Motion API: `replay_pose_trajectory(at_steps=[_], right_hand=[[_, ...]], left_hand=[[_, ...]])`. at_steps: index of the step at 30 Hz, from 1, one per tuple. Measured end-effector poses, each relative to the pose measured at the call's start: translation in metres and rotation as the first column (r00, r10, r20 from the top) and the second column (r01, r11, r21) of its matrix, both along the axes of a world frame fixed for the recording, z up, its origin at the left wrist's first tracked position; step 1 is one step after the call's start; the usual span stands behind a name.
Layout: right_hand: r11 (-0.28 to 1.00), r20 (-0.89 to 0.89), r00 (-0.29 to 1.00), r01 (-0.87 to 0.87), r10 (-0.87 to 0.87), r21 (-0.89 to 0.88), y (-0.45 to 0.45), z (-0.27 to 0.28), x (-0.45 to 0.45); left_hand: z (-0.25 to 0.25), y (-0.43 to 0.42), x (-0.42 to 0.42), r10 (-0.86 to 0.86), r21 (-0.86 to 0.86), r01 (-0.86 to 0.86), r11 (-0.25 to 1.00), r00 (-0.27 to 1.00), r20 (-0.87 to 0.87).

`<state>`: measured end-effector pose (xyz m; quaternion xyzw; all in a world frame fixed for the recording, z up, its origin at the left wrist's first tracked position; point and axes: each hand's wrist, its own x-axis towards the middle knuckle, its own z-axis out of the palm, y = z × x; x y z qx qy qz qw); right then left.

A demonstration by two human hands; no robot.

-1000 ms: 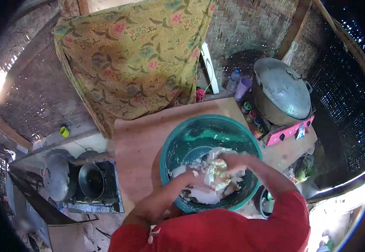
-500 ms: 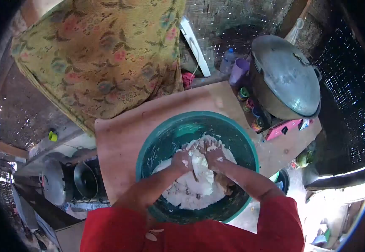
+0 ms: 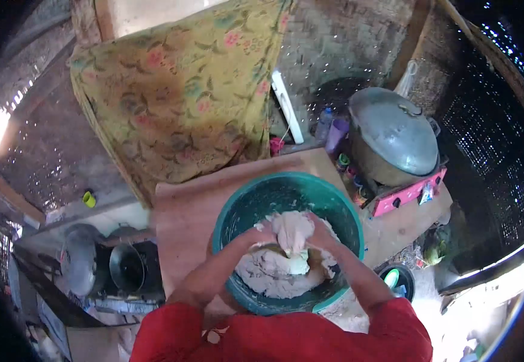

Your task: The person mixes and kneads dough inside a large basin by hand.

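Note:
A wide green basin [image 3: 256, 197] holds a pale, floury mass of dough [image 3: 274, 280] with smears on the inner wall. Between my two hands a lump of dough [image 3: 292, 228] is raised over the rest, its lower end hanging down to a whiter, wet-looking patch. My left hand [image 3: 262, 234] clasps the lump from the left, fingers curled and partly hidden by dough. On the opposite side my right hand [image 3: 318, 232] grips it, the fingertips mostly out of sight.
The basin stands on a wooden table [image 3: 183, 220]. At the right, a large lidded pot [image 3: 388, 136] sits on a pink stove [image 3: 410, 192]. Behind are a purple cup [image 3: 337, 136], a water bottle [image 3: 324, 123] and a floral cloth [image 3: 177, 90]. Dark pans [image 3: 127, 267] lie at lower left.
My hands were pressed down into the dough; now they hold a lump up from it. The head view has tilted, so the cloth and table sit lower and further right.

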<state>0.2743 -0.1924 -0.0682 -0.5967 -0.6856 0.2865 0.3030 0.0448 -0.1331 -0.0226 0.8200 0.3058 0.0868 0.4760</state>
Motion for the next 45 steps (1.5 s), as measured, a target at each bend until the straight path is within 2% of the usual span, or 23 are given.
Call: replay_pose_trajectory(at_steps=[2, 4, 8, 10, 11, 14, 16, 17, 19, 21, 23, 24, 26, 28, 30, 31, 32, 34, 36, 40, 41, 43, 45], right_hand=[[0.985, 0.253, 0.952, -0.158, 0.171, -0.073, -0.063, 0.057, -0.018], [0.847, 0.254, 0.941, -0.059, 0.224, -0.527, -0.100, 0.107, -0.052], [0.880, 0.542, 0.719, -0.208, 0.434, -0.428, -0.126, 0.097, -0.075], [0.903, 0.611, 0.674, -0.228, 0.416, -0.363, -0.117, 0.078, -0.087], [0.851, 0.621, 0.645, -0.088, 0.445, -0.518, -0.105, 0.072, -0.095], [0.851, 0.689, 0.530, -0.133, 0.495, -0.509, -0.083, 0.014, -0.078], [0.820, 0.682, 0.506, -0.095, 0.529, -0.565, -0.072, -0.006, -0.073], [0.892, 0.706, 0.567, -0.129, 0.424, -0.433, -0.063, -0.018, -0.067], [0.883, 0.642, 0.672, -0.036, 0.368, -0.467, -0.044, -0.076, -0.062], [0.934, 0.598, 0.794, 0.120, 0.112, -0.335, -0.024, -0.138, -0.061], [0.922, 0.559, 0.828, 0.176, 0.050, -0.344, -0.006, -0.095, -0.060], [0.934, 0.573, 0.819, 0.185, 0.024, -0.304, -0.003, -0.084, -0.057], [0.993, 0.642, 0.766, 0.055, 0.027, -0.107, -0.007, -0.078, -0.056], [0.993, 0.349, 0.931, -0.119, 0.107, 0.013, 0.001, -0.188, -0.028], [0.895, -0.029, 1.000, -0.003, -0.011, -0.446, 0.003, -0.214, -0.015], [0.849, 0.129, 0.973, -0.097, 0.190, -0.520, -0.008, -0.121, -0.031], [0.788, 0.250, 0.881, -0.194, 0.402, -0.585, -0.023, -0.002, -0.054], [0.803, 0.352, 0.778, -0.307, 0.521, -0.510, -0.057, 0.058, -0.054], [0.941, 0.399, 0.854, -0.281, 0.335, -0.189, -0.079, 0.051, -0.035], [0.960, 0.347, 0.933, 0.005, 0.095, -0.279, -0.065, 0.042, 0.022], [0.979, 0.379, 0.925, 0.100, -0.027, -0.176, -0.053, 0.032, 0.044], [0.601, -0.079, 0.931, 0.164, -0.357, -0.782, -0.005, 0.064, 0.064], [0.720, -0.105, 0.968, 0.094, -0.227, -0.688, 0.013, 0.018, 0.064]], left_hand=[[0.008, -0.037, -0.024, -0.231, -0.001, 0.232, 0.973, 0.969, -0.089], [-0.030, -0.079, -0.044, -0.230, 0.291, 0.257, 0.921, 0.965, -0.125], [0.005, -0.119, -0.036, -0.033, 0.380, 0.121, 0.917, 0.972, -0.231], [0.017, -0.108, -0.014, -0.102, 0.314, 0.354, 0.881, 0.790, -0.605], [0.011, -0.099, -0.004, -0.114, 0.306, 0.365, 0.880, 0.786, -0.608], [-0.038, -0.073, 0.006, -0.082, 0.296, 0.398, 0.868, 0.703, -0.706], [-0.080, -0.053, -0.006, -0.086, 0.369, 0.116, 0.922, 0.992, -0.096], [-0.052, -0.036, 0.019, -0.073, 0.362, 0.271, 0.892, 0.876, -0.477], [-0.090, -0.015, 0.020, -0.067, 0.360, 0.197, 0.912, 0.937, -0.342], [-0.067, -0.002, 0.033, 0.013, 0.310, 0.165, 0.936, 0.865, -0.501], [-0.133, 0.001, 0.026, 0.120, 0.378, 0.013, 0.926, 0.938, -0.326], [-0.117, 0.006, 0.032, 0.140, 0.437, 0.054, 0.898, 0.906, -0.400], [-0.095, 0.004, 0.039, 0.171, 0.511, 0.102, 0.853, 0.871, -0.460], [-0.105, -0.002, 0.036, 0.187, 0.501, 0.110, 0.858, 0.842, -0.506], [-0.182, -0.009, 0.024, 0.233, 0.536, -0.013, 0.844, 0.909, -0.345], [-0.204, -0.005, 0.018, 0.262, 0.528, -0.126, 0.840, 0.946, -0.190], [-0.154, -0.012, 0.006, 0.059, 0.360, 0.033, 0.933, 0.968, -0.242], [-0.040, -0.053, -0.021, -0.253, 0.066, 0.290, 0.955, 0.908, -0.335], [-0.005, -0.055, -0.030, -0.350, -0.041, 0.365, 0.930, 0.845, -0.405], [0.021, -0.058, -0.039, -0.032, 0.224, 0.072, 0.972, 0.983, -0.178], [0.023, -0.056, -0.037, 0.029, 0.279, 0.001, 0.960, 0.994, -0.103], [0.014, -0.048, -0.035, 0.065, 0.327, -0.052, 0.944, 0.997, -0.029], [-0.013, -0.035, -0.031, 0.126, 0.396, -0.083, 0.914, 0.989, -0.083]])
